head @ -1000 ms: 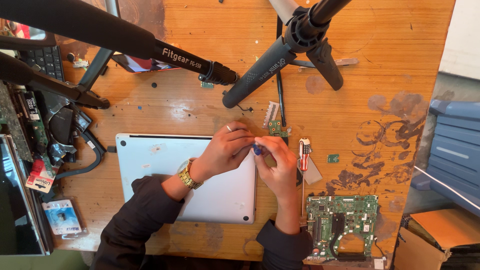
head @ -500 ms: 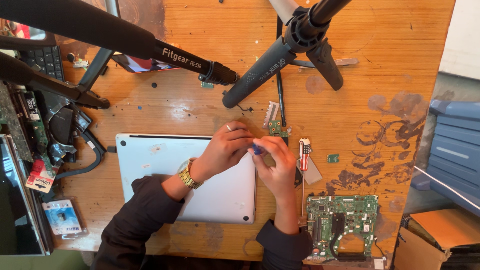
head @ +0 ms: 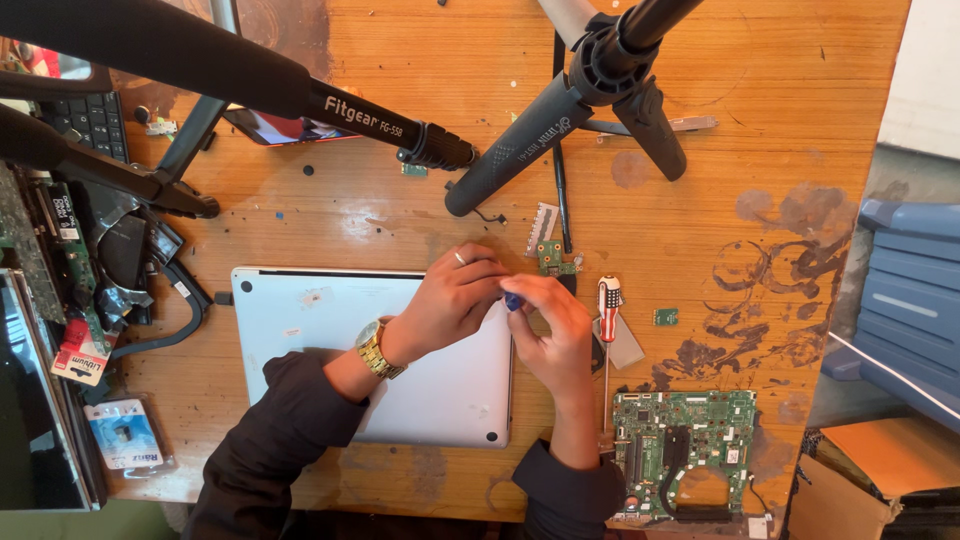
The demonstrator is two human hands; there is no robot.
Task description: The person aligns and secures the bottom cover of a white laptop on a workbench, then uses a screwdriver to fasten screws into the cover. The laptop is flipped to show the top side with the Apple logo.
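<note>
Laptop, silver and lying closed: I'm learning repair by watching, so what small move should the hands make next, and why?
Probably seat the blue-handled tool on a screw at the silver laptop right edge. Both the left hand and the right hand pinch it there, tip hidden, while the red-and-white screwdriver lies unused beside them.

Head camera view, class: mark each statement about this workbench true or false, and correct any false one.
1. Both hands meet at the top right corner of the silver laptop. True.
2. The left hand wears a ring and a gold wristwatch. True.
3. The red-and-white screwdriver is in the right hand. False: it lies on the wooden table, right of that hand.
4. The green circuit board rests on the laptop. False: it lies on the table, right of it.
</note>
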